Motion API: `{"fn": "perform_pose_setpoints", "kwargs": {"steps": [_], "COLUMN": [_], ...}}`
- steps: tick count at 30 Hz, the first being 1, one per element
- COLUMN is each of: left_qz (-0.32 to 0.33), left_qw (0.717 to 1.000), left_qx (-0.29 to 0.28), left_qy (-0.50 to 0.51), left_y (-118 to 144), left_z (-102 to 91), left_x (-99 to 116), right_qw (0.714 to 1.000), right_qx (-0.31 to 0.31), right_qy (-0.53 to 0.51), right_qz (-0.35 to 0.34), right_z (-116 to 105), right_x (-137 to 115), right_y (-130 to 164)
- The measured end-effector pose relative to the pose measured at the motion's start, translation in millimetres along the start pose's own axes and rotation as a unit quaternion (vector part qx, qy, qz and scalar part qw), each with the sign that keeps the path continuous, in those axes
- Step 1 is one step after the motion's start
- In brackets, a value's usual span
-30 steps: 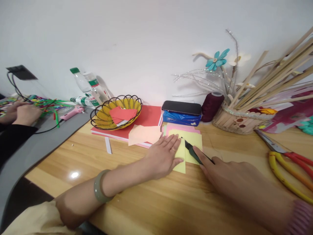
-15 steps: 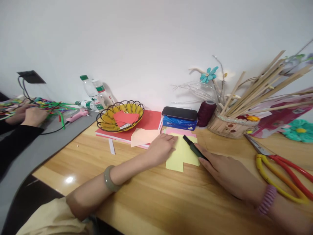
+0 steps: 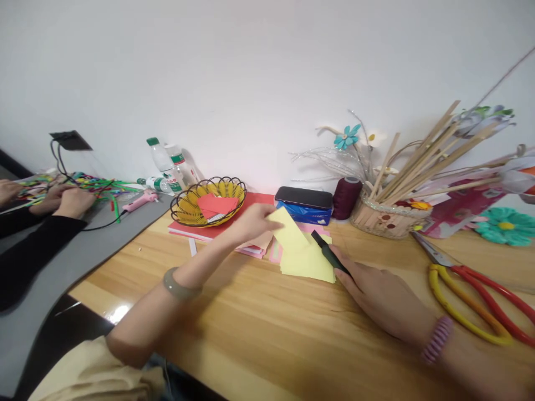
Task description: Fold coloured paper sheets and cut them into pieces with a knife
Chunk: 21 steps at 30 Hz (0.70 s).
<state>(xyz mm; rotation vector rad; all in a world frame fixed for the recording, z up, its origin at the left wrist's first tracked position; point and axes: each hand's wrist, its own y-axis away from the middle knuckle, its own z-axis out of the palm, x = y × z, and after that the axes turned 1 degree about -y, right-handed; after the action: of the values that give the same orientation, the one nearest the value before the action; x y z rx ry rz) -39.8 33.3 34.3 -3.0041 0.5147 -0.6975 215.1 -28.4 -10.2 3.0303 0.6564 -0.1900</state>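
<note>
On the wooden desk (image 3: pixel 259 334), your left hand (image 3: pixel 251 221) pinched the yellow paper (image 3: pixel 303 250) by its far left corner, lifting it. Your right hand (image 3: pixel 376 295) lay just right of it, fingers closed around the knife (image 3: pixel 328 253), which pointed away from you.

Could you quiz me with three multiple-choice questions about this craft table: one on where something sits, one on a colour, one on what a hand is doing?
1. Where does the phone lie?
A. on the blue tissue pack
B. in the wire basket
C. beside the scissors

2. What colour is the paper that the left hand lifts?
A. red
B. yellow
C. blue

3. What is the right hand doing?
A. lying empty
B. holding the scissors
C. holding a dark cutter

Answers: A, the phone rests on the pack; B, the raised sheet is pale yellow; C, its fingers grip the cutter.
</note>
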Motion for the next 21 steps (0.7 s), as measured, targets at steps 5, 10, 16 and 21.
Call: {"fn": "perform_pose_setpoints", "kwargs": {"steps": [5, 10, 16, 21], "left_qz": [-0.112, -0.087, 0.210, 0.220], "left_qw": [0.980, 0.936, 0.953, 0.951], "left_qx": [0.147, 0.230, 0.028, -0.059], "left_qy": [-0.074, -0.253, -0.218, -0.207], "left_y": [23.3, 38.5, 41.6, 40.7], "left_z": [-15.2, 0.8, 34.2, 50.9], "left_x": [-23.6, -19.4, 16.5, 28.5], "right_qw": [0.999, 0.991, 0.983, 0.979], "right_qx": [0.017, 0.041, 0.086, 0.135], "right_qy": [0.037, 0.112, 0.149, 0.149], "right_qz": [0.006, 0.055, 0.068, 0.032], "right_z": [-1.6, -1.7, -0.4, -5.4], "right_x": [13.7, 31.1, 33.0, 26.2], "right_y": [2.2, 3.0, -2.7, -1.7]}}
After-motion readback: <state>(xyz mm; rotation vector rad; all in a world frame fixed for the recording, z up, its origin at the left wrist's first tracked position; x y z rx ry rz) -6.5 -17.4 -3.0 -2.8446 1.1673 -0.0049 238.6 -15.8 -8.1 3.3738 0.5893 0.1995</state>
